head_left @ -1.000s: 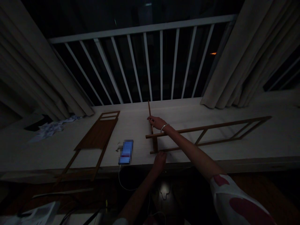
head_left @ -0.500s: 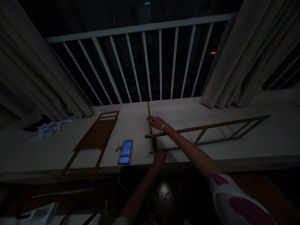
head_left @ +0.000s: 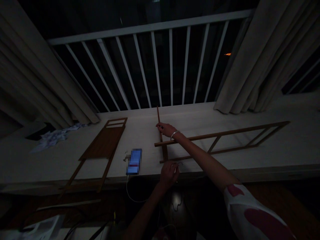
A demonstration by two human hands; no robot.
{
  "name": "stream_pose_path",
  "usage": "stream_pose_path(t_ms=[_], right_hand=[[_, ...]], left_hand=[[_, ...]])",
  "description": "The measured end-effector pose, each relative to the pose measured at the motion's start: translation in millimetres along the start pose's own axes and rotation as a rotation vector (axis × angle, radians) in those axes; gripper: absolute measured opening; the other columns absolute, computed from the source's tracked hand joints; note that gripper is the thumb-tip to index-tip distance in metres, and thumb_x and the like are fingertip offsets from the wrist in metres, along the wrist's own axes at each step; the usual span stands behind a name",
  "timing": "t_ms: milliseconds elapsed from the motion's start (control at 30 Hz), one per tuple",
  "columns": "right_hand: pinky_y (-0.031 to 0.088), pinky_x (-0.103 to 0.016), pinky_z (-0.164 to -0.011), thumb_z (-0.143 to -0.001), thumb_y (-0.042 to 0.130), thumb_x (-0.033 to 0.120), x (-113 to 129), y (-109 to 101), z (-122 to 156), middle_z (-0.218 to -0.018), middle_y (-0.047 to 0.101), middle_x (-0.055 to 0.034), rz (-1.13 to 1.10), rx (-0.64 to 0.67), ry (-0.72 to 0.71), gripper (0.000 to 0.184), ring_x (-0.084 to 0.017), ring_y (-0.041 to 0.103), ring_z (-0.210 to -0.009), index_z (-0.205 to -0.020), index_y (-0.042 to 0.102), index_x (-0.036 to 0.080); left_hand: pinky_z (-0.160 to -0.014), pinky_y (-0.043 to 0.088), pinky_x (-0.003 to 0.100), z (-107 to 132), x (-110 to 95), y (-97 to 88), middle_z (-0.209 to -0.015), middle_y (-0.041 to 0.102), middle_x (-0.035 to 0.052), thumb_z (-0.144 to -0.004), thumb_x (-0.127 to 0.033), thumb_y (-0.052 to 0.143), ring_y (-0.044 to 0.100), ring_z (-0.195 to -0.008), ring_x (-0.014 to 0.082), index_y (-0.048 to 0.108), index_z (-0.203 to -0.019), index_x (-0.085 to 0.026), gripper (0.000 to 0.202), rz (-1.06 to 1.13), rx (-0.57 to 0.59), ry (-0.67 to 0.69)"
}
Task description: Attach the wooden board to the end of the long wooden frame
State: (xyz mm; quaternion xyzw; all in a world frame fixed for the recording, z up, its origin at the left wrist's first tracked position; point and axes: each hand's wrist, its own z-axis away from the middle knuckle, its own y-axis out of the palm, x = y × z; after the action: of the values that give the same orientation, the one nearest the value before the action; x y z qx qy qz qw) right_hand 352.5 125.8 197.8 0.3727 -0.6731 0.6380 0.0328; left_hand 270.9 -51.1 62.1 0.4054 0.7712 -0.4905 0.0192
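Note:
A wooden ladder-shaped frame (head_left: 215,135) lies on its side on the pale ledge, its left end joined to a crosswise wooden bar (head_left: 158,115). My right hand (head_left: 167,129), with a silver bracelet at the wrist, is closed around that bar. Near the frame's lower left corner, my left hand (head_left: 169,173) is in a pinch, holding a thin bent tool that looks like a hex key (head_left: 180,163). Dim light blurs the tool's outline.
Left on the ledge (head_left: 200,116) lies another wooden frame with a solid panel (head_left: 103,141). A lit phone (head_left: 134,161) with a white cable lies between, small hardware beside it. Crumpled paper (head_left: 53,136), curtains (head_left: 235,86) and a white railing (head_left: 152,27) stand behind.
My left hand has drawn slightly back and down from the frame's lower rail, its fingers now curled up around the thin tool. My right hand keeps its place on the bar.

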Motion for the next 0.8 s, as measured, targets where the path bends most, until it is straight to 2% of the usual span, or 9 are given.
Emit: stream_pose_path(t_ms=[67, 167, 200, 267, 333, 400, 500, 800], right_hand=[[0.041, -0.024, -0.072, -0.085, 0.036, 0.037, -0.7, 0.3, -0.2, -0.092, 0.064, 0.0002, -0.003, -0.004, -0.002, 0.031, -0.014, 0.059, -0.08, -0.111, 0.051, 0.029], [0.041, -0.025, -0.073, -0.085, 0.036, 0.037, -1.0, 0.4, -0.7, -0.092, 0.064, -0.0001, -0.001, -0.003, -0.001, 0.031, -0.015, 0.059, -0.08, -0.111, 0.051, 0.028], [0.041, -0.025, -0.073, -0.085, 0.036, 0.037, -0.9, 0.3, -0.9, -0.092, 0.064, -0.0003, -0.001, -0.001, 0.003, 0.031, -0.015, 0.059, -0.081, -0.111, 0.05, 0.028], [0.041, -0.025, -0.074, -0.085, 0.036, 0.036, -0.2, -0.2, -1.0, -0.095, 0.064, -0.0007, 0.0, 0.004, 0.012, 0.031, -0.015, 0.058, -0.083, -0.112, 0.05, 0.028], [0.041, -0.025, -0.075, -0.085, 0.036, 0.037, 0.6, -0.8, -0.8, -0.097, 0.063, -0.001, -0.001, 0.007, 0.014, 0.032, -0.015, 0.058, -0.086, -0.112, 0.05, 0.028], [0.041, -0.025, -0.075, -0.086, 0.035, 0.037, 1.3, -1.2, -0.4, -0.096, 0.064, -0.0011, -0.001, 0.011, 0.013, 0.032, -0.016, 0.058, -0.086, -0.113, 0.05, 0.028], [0.041, -0.026, -0.076, -0.086, 0.034, 0.038, 1.6, -1.0, -0.2, -0.094, 0.064, -0.001, 0.006, 0.022, 0.025, 0.034, -0.016, 0.058, -0.086, -0.115, 0.048, 0.028], [0.04, -0.028, -0.08, -0.087, 0.031, 0.041, -0.1, 1.1, -1.4, -0.1, 0.063, -0.0017, -0.001, 0.032, 0.021, 0.038, -0.017, 0.057, -0.091, -0.119, 0.044, 0.027]], left_hand=[[-0.083, 0.041, 0.041, -15.0, -1.5, -21.1, -0.099, 0.054, 0.0118, -0.082, -0.024, 0.042, 0.049, -0.096, 0.0224, 0.053, -0.098, -0.02, 0.02, -0.014, -0.079, -0.016], [-0.088, 0.037, 0.041, -48.2, -2.1, -62.3, -0.106, 0.052, 0.0116, -0.079, -0.028, 0.048, 0.047, -0.103, 0.0229, 0.05, -0.104, -0.018, 0.027, -0.087, -0.255, 0.001], [-0.089, 0.036, 0.041, -59.8, -1.9, -76.3, -0.109, 0.051, 0.0108, -0.079, -0.029, 0.049, 0.045, -0.105, 0.0226, 0.049, -0.107, -0.018, 0.03, -0.116, -0.23, 0.031], [-0.092, 0.033, 0.039, -79.7, 0.3, -100.6, -0.112, 0.051, 0.0085, -0.08, -0.031, 0.049, 0.044, -0.108, 0.0213, 0.047, -0.112, -0.02, 0.033, -0.163, -0.101, 0.089], [-0.094, 0.031, 0.039, -92.6, 5.2, -116.3, -0.117, 0.049, 0.0082, -0.081, -0.032, 0.048, 0.042, -0.112, 0.0207, 0.045, -0.115, -0.02, 0.037, -0.188, -0.033, 0.119], [-0.095, 0.031, 0.039, -98.1, 12.2, -123.2, -0.122, 0.047, 0.0088, -0.081, -0.033, 0.048, 0.039, -0.115, 0.0211, 0.042, -0.119, -0.02, 0.041, -0.199, 0.03, 0.132], [-0.096, 0.03, 0.039, -97.6, 21.7, -123.0, -0.126, 0.043, 0.0094, -0.082, -0.031, 0.045, 0.036, -0.119, 0.0215, 0.039, -0.123, -0.019, 0.042, -0.205, 0.081, 0.139], [-0.099, 0.03, 0.036, -92.4, 24.6, -120.6, -0.133, 0.038, 0.0071, -0.084, -0.029, 0.042, 0.03, -0.125, 0.0179, 0.031, -0.128, -0.021, 0.046, -0.278, 0.112, 0.138]])
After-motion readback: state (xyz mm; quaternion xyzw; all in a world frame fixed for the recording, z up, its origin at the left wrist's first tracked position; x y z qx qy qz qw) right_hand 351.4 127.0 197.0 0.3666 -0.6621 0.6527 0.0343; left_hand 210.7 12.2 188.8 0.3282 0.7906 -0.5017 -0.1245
